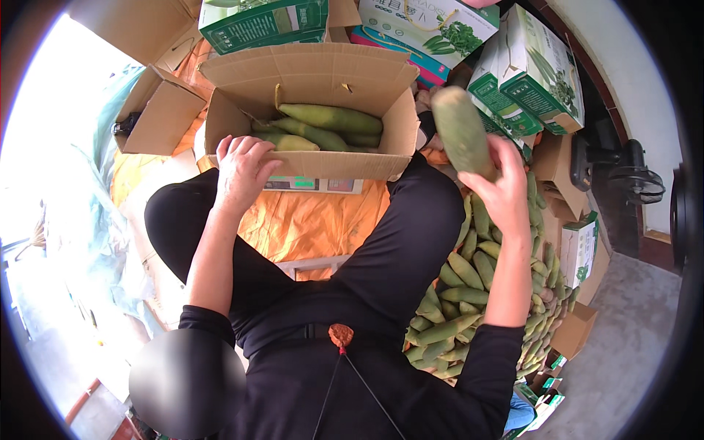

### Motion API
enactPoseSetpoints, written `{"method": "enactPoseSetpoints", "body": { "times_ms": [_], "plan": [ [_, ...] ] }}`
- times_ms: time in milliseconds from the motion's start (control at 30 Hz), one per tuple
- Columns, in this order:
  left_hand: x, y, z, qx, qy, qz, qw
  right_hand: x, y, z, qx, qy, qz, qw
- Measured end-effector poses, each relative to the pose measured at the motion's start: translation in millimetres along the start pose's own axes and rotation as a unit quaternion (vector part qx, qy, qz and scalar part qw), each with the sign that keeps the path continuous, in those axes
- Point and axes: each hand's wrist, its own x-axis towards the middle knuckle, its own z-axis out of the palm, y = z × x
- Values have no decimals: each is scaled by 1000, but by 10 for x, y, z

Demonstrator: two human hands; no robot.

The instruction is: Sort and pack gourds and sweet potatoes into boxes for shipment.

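My right hand (502,183) is closed round the lower end of a thick green radish (460,128), lifted to the right of an open cardboard box (312,163). The radish tilts, its upper end pointing up and away. Several green radishes (331,116) lie in the box, some with stem ends showing. My left hand (244,167) grips the box's near left edge, fingers bent over the rim beside a paler radish (292,142). Under the box sits a scale (341,185) with a lit green display, partly covered.
A large pile of green radishes (462,282) lies right of my legs. Printed green and white cartons (543,70) stand at the back right, another carton (264,26) at the back. A small black fan (636,176) is far right. Orange sheeting (330,224) covers the floor.
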Motion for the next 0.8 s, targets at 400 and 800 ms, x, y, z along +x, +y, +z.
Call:
{"method": "enactPoseSetpoints", "body": {
  "times_ms": [400, 800],
  "plan": [
    [-4, -56, -85, -28, 64, 10, 997, 1012, -654, 1550, 1, -210, -79, 975],
    [-11, -83, -74, -27, 105, -8, 994, 865, 93, 980, 159, -42, 84, 983]
  ]
}}
